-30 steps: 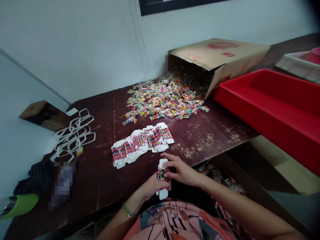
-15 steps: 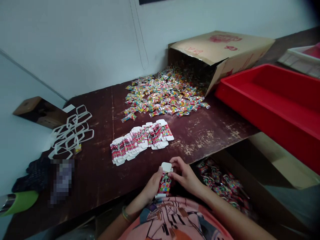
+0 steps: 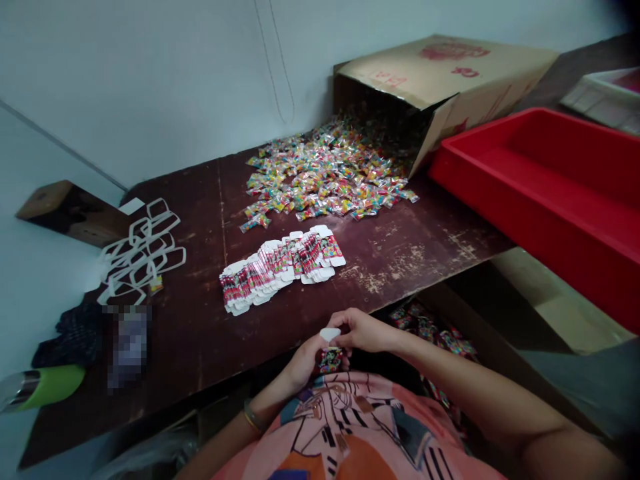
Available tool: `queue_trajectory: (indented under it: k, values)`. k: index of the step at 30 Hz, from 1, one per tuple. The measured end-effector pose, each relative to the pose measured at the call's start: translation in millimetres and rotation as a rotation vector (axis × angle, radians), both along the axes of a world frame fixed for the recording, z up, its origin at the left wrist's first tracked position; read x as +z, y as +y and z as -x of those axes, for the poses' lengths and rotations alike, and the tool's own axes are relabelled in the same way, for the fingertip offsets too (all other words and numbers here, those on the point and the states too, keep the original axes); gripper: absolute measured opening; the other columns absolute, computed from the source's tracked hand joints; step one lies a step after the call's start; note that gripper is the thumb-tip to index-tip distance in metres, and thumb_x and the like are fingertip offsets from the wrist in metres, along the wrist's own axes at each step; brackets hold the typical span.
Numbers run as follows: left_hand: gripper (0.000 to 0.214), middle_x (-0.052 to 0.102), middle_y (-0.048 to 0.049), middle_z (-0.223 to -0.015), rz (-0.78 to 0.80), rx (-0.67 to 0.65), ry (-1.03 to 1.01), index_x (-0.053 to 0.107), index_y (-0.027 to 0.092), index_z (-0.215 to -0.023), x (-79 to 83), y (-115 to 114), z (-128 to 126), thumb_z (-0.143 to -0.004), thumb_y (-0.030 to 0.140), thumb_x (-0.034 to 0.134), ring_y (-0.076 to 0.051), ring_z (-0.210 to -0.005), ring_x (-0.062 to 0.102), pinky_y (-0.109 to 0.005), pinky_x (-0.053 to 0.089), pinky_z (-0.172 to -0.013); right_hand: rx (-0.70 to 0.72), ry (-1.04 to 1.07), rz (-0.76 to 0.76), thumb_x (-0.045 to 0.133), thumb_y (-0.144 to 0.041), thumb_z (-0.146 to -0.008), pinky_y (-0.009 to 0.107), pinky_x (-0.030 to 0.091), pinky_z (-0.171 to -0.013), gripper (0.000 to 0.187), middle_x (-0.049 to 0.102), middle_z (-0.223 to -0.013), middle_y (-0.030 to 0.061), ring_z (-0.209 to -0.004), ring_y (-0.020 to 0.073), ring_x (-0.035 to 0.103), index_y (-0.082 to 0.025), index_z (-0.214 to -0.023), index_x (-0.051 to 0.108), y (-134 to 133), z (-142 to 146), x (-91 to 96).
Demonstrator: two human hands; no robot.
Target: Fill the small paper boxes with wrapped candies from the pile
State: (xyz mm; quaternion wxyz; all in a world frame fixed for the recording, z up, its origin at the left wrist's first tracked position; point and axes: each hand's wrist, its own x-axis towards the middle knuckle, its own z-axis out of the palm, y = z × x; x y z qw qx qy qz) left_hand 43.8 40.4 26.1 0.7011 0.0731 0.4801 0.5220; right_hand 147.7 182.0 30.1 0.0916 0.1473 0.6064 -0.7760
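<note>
Printed carton blank [image 3: 329,357] pinched between left hand [image 3: 303,363] and right hand [image 3: 361,331].

The person wears a gold bangle [image 3: 254,419] and a salmon-pink top [image 3: 350,433] with black line drawings.

The cardboard box [image 3: 440,73] carries red printing, too blurred to read; no other text is legible.

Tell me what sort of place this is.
Probably a small hand-packing workshop: a tipped brown cardboard carton spills colourful wrapped sweets onto a worn dark wooden table, beside a row of flat printed card boxes.
</note>
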Motion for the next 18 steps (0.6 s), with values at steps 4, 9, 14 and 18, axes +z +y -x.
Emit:
queue_trajectory:
  k: [4,9,14,18]
  values:
    - [0.033,0.068,-0.0047,-0.076,0.02,0.132,0.019,0.061,0.013,-0.103,-0.4,-3.5,1.9,-0.078,0.033,0.051,-0.02,-0.069,0.063,-0.033,0.046,-0.069,-0.136,0.178,-0.285,0.053,-0.045,-0.089,0.024,0.05,-0.063,0.036,0.061,-0.086,0.004,-0.071,0.0127,0.06,-0.015,-0.08,0.072,-8.0,0.9,8.4]
    - [0.058,0.065,-0.0068,-0.105,-0.102,0.085,-0.1,0.049,0.019,-0.125,3.9,-10.0,8.0,-0.069,0.023,0.06,-0.022,-0.089,0.063,-0.034,0.045,-0.082,-0.188,0.081,-0.161,0.062,-0.05,-0.081,0.023,0.047,-0.048,0.036,0.061,-0.085,0.0034,-0.053,0.0092,0.055,-0.017,-0.092,0.073,-13.1,0.6,-2.8]
    - [0.062,0.057,-0.0034,-0.124,-0.098,0.064,-0.024,0.05,0.025,-0.127,-4.1,-16.4,13.2,-0.067,0.011,0.055,-0.022,-0.108,0.056,-0.033,0.04,-0.093,-0.08,0.313,-0.486,0.054,-0.036,-0.09,0.032,0.051,-0.076,0.027,0.063,-0.101,0.0079,-0.087,0.0178,0.061,-0.02,-0.103,0.071,-16.8,-11.5,4.3]
    - [0.063,0.06,-0.0037,-0.119,-0.093,0.047,0.057,0.047,0.027,-0.132,-2.8,-13.9,11.7,-0.071,0.014,0.056,-0.021,-0.102,0.059,-0.034,0.042,-0.092,0.134,0.525,-0.789,0.052,-0.03,-0.092,0.036,0.043,-0.094,0.026,0.061,-0.116,0.0079,-0.108,0.0193,0.053,-0.023,-0.111,0.068,7.3,-8.8,12.3]
